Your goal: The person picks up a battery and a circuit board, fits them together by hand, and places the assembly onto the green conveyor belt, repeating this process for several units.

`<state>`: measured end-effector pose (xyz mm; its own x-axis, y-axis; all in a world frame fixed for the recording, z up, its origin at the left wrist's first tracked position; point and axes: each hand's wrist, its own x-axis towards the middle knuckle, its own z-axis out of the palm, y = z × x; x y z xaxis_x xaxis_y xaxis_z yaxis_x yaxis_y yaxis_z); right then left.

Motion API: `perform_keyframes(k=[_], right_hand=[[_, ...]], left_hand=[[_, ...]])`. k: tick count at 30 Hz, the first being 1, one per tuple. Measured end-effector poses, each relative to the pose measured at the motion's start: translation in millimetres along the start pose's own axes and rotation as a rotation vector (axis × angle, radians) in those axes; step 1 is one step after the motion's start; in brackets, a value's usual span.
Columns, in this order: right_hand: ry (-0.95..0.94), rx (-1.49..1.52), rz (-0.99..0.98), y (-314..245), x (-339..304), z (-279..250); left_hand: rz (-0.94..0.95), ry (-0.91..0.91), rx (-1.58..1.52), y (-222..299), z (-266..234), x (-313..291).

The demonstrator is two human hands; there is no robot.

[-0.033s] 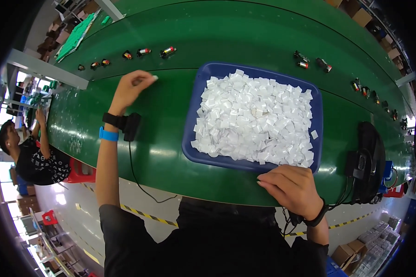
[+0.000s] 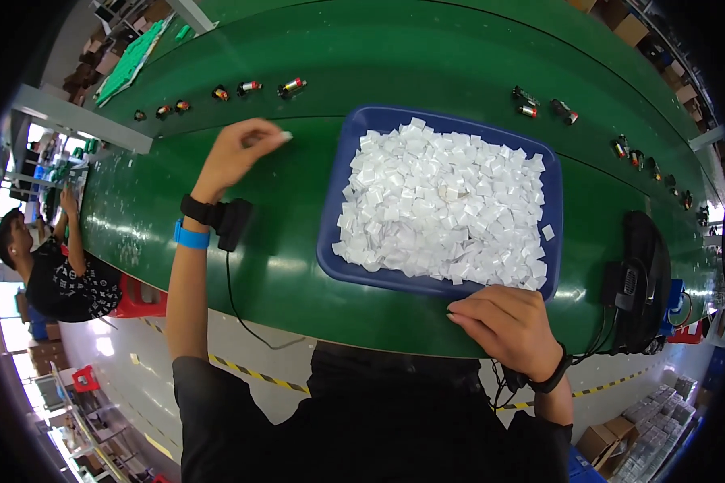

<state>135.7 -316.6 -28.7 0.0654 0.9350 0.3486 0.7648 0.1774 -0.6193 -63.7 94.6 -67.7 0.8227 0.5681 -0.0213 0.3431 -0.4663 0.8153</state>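
Observation:
A blue tray (image 2: 330,233) heaped with small white square pieces (image 2: 443,205) rests on the green bench in front of me. To its left, my left hand (image 2: 238,153) hovers over the bench with thumb and fingers bent together. A whitish spot shows at its thumb tip; whether this is a held piece is unclear. My right hand (image 2: 507,326) is at the tray's near right edge, fingers pressed together above the bench's front edge. What lies between those fingertips, if anything, is hidden. A black band with a small box (image 2: 234,225) and a blue band (image 2: 191,235) circle my left wrist.
Small cylindrical parts with red and silver ends (image 2: 292,87) stand spaced along the green belt (image 2: 411,56) beyond the tray. A black pouch (image 2: 644,282) with cables lies at the right. Another person (image 2: 56,270) sits at the bench on the far left.
My left hand has shifted slightly right, toward the tray, its fingers still bent together. My right hand stays almost where it was.

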Motion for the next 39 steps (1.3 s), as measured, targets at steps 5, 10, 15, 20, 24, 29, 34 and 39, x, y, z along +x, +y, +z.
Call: perform_keyframes(k=[5, 10, 15, 20, 24, 29, 34, 39], right_hand=[[-0.024, -0.019, -0.033, -14.3, 4.9, 2.4], [-0.024, 0.015, 0.05, -19.1, -5.6, -2.1], [-0.011, 0.086, 0.108, -12.1, -21.6, 5.2], [-0.024, 0.119, 0.114, -10.9, -20.1, 10.0], [-0.085, 0.147, 0.144, -13.9, -26.5, 20.9], [-0.2, 0.214, 0.193, -12.5, -40.1, 39.2], [-0.215, 0.205, 0.238, -7.6, -39.3, 46.7], [-0.204, 0.197, 0.227, -7.4, -36.6, 49.2]], left_hand=[[0.101, -0.286, -0.125, 82.1, 48.3, -2.2], [0.062, 0.096, 0.079, 1.8, -5.8, 13.7], [-0.137, 0.197, 0.279, -45.2, -40.0, -10.3], [-0.121, 0.2, 0.244, -41.2, -27.5, -10.3], [-0.178, 0.226, 0.367, -44.2, -20.4, -1.1], [-0.148, 0.288, 0.449, -52.1, -16.7, 3.3], [-0.169, 0.321, 0.401, -43.6, -13.5, -2.9], [-0.141, 0.357, 0.445, -42.9, -15.9, -2.8]])
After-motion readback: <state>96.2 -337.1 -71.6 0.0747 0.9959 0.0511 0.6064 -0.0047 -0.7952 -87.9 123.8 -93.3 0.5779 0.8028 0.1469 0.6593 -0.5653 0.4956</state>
